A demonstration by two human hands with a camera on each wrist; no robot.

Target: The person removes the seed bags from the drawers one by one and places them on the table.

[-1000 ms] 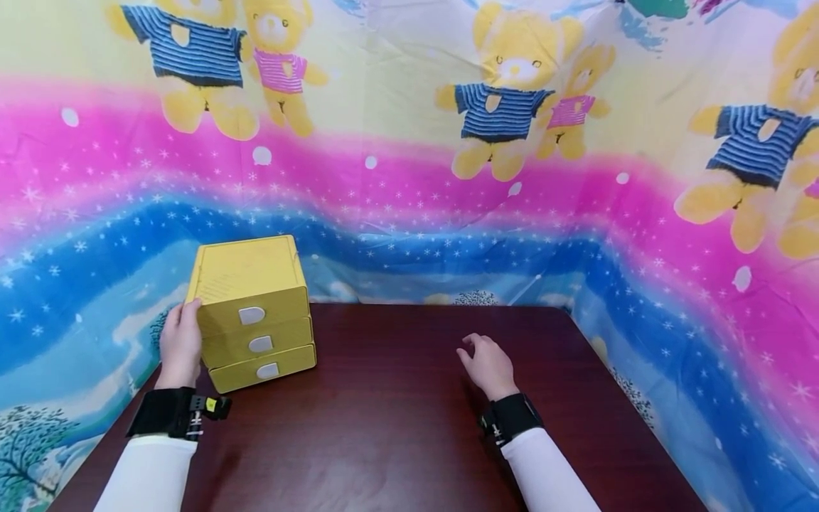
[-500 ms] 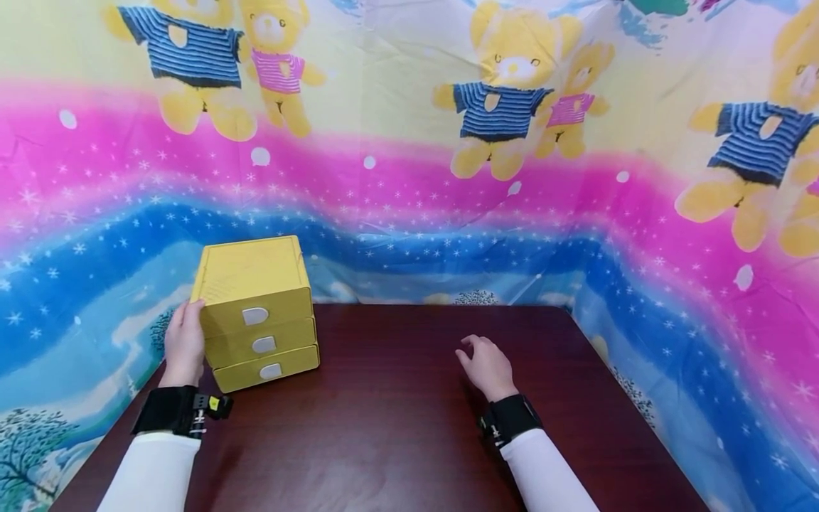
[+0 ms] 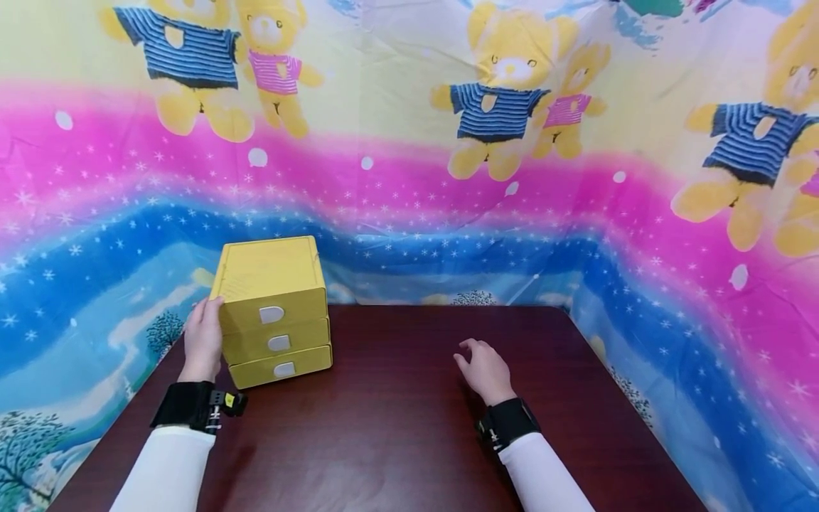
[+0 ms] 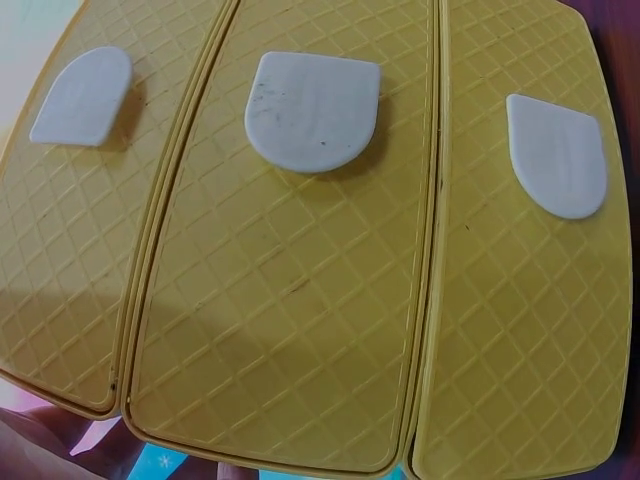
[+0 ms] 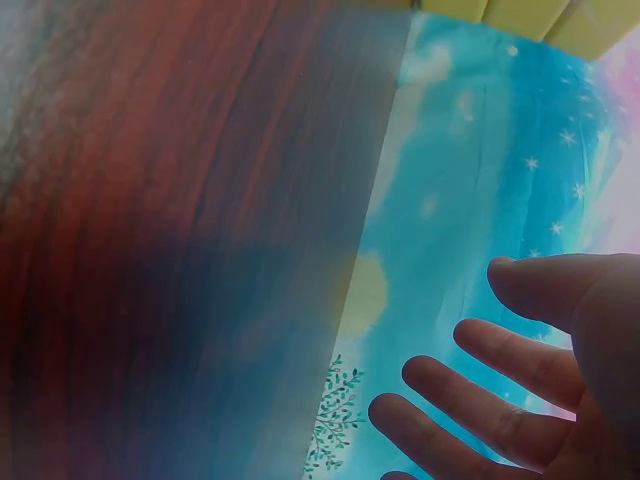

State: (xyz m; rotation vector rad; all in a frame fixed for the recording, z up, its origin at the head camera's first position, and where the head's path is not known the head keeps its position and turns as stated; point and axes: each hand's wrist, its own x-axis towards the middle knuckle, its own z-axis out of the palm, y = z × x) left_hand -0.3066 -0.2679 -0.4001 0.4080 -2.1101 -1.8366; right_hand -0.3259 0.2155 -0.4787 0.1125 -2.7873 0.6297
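Note:
A yellow three-drawer storage box (image 3: 275,313) stands on the left part of the dark table, its white drawer handles facing me. All its drawers are pushed in. My left hand (image 3: 203,338) lies against the left side of the box, with fingertips near the upper front corner. In the left wrist view, the drawer fronts (image 4: 285,270) fill most of the picture, and parts of the fingers (image 4: 40,445) show at the lower left past the box's edge. My right hand (image 3: 486,371) hovers over the table's right half, fingers relaxed and holding nothing.
The dark reddish-brown table (image 3: 384,427) has a rounded far right corner. Behind and beside it hangs a cloth (image 3: 397,192) printed with teddy bears and snowflakes, close to the table's edges. Both wrists wear black straps (image 3: 512,423).
The drawer box has slid to the right along the table, with my left hand against its side moving along. My right hand has stayed nearly still.

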